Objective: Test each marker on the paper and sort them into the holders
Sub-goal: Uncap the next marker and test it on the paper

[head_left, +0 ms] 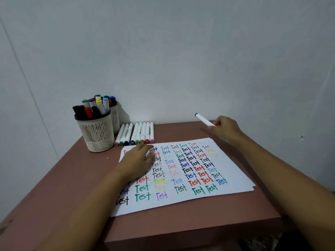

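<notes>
White-barrelled, the marker (204, 120) is pinched by fingers of the right hand (225, 129) above the far right corner of the bench (72, 187), while the left hand (139, 160) presses straight fingers on the far left corner of the paper (235, 178), likely steadying it.

white paper (233, 171) center frame, flat, covered w/ colored "test" words. 2 cream mesh holders (97, 136) left-center, upright, packed w/ capped markers (94, 107). 8 white markers (138, 132) in row beside them. blue-tip marker (204, 120) held tilted, right-center.
</notes>
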`<action>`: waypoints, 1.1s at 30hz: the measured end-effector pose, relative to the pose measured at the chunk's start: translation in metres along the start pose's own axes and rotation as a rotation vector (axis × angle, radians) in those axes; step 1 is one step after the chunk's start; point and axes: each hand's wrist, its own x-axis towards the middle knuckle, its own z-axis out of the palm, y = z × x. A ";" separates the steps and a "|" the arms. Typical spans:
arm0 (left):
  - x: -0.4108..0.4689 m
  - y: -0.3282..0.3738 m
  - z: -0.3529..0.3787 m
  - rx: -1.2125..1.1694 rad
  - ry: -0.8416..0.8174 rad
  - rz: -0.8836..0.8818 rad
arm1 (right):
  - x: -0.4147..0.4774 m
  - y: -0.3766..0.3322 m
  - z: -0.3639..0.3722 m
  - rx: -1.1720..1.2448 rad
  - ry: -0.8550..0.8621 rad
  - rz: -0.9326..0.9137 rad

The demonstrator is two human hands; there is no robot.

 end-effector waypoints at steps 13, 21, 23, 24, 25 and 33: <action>0.002 0.002 -0.002 0.084 -0.059 0.017 | 0.031 0.032 0.021 -0.358 -0.035 0.021; 0.000 0.002 -0.002 0.078 -0.070 0.012 | 0.029 0.006 0.022 -0.427 0.006 -0.047; 0.000 0.002 -0.002 0.079 -0.070 0.010 | 0.021 -0.016 0.029 -0.443 0.050 -0.124; 0.000 0.001 -0.002 0.077 -0.068 0.010 | 0.017 -0.028 0.035 -0.416 0.054 -0.172; 0.001 0.001 -0.002 0.075 -0.066 0.010 | 0.012 -0.041 0.043 -0.361 0.032 -0.217; 0.002 0.001 -0.001 0.080 -0.065 0.011 | -0.022 -0.116 0.108 -0.045 -0.301 -0.211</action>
